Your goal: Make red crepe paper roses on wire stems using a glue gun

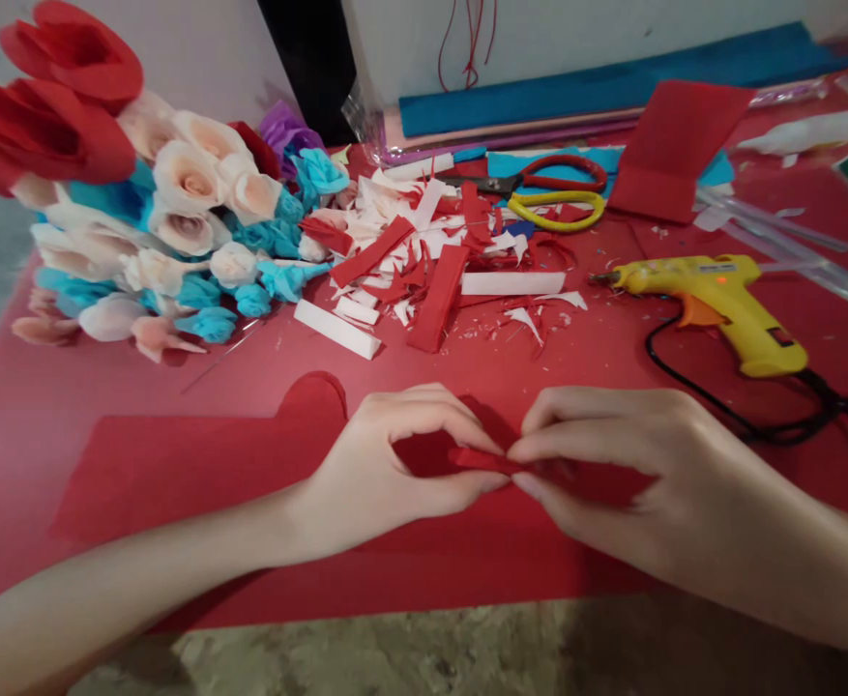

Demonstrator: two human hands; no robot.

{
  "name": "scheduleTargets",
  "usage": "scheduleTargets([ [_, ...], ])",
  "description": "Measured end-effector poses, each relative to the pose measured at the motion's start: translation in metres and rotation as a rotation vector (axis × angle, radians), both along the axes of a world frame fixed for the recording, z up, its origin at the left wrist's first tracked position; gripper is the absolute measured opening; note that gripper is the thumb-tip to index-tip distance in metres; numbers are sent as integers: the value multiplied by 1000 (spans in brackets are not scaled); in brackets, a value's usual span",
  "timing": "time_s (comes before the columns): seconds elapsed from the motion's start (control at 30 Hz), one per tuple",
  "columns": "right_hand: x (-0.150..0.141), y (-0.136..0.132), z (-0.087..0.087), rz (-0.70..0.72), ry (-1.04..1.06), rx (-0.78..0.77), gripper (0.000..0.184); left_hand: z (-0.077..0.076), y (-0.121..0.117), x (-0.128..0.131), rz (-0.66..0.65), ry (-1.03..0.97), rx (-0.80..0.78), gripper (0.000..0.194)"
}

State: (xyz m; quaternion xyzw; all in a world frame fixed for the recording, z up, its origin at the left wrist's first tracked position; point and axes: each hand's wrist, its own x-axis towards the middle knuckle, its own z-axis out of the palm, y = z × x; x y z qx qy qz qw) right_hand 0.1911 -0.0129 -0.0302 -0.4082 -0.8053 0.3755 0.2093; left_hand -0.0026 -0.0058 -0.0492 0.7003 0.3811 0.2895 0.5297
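Note:
Between the fingertips of both hands is a small rolled or folded piece of red crepe paper [485, 460]. My left hand [394, 454] pinches its near end between thumb and fingers. Close against it, my right hand [604, 464] pinches the other end, which its fingers partly hide. A flat red paper sheet with a rounded lobe [198, 454] lies under and left of my left hand. Beyond the hands is a heap of red and white paper scraps [424, 251].
Paper flowers [191, 184] in red, cream and blue crowd the left. Scissors [554, 188] lie behind the scraps. A yellow glue gun [720, 300] with a black cord [714, 396] rests at right, near clear glue sticks [793, 242]. A blue paper roll [598, 82] lies at the back.

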Motion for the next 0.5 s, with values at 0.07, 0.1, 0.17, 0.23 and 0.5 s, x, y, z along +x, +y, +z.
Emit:
scheduleTargets([
  [0.07, 0, 0, 2, -17, -7, 10, 13, 0, 0, 0, -1, -6, 1, 6],
  [0.1, 0, 0, 4, -32, -4, 26, 13, -1, -1, -1, 1, -11, 7, 6],
  [0.17, 0, 0, 7, -60, 6, 54, 14, -1, -1, -1, 3, -20, 26, 6],
  [0.23, -1, 0, 8, -72, 20, 66, 14, -2, -1, -1, -2, -41, 42, 7],
  [0.5, 0, 0, 4, -72, 34, 62, 13, -1, -1, 0, -38, -40, 69, 9],
])
